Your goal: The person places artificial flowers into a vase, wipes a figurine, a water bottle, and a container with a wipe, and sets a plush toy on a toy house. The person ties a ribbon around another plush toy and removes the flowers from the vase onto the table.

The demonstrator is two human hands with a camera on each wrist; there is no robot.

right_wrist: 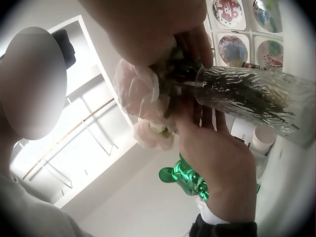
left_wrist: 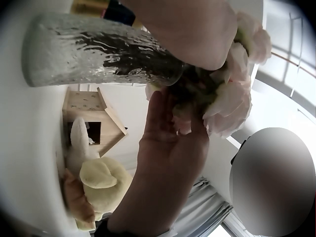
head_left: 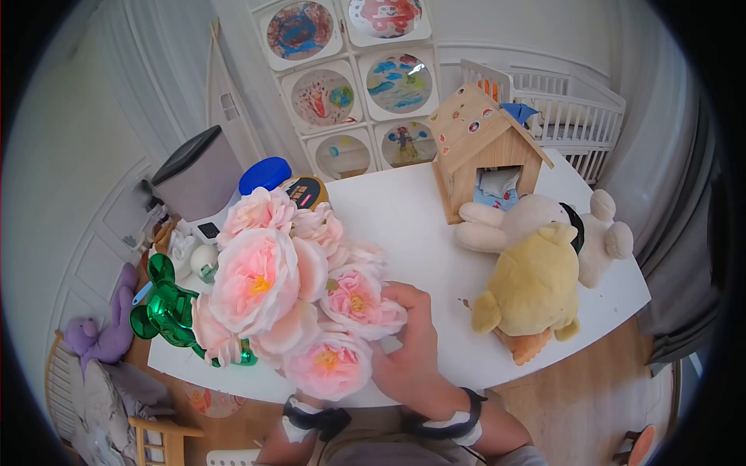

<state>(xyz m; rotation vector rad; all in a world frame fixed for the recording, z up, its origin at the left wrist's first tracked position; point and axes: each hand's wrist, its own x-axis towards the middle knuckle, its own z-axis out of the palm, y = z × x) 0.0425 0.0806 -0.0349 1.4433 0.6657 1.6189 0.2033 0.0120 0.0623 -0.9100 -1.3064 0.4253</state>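
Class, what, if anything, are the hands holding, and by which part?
The left hand and right hand hold the pink flowers by their stems, between the blooms and the glass vase's mouth.

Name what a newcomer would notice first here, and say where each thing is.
The big pale-pink flowers would probably catch the eye first, filling the left-centre of the head view above the table. Next might come the shiny green figure just to their left, then the yellow toy on the right, in front of a cream one, with the wooden house beyond.
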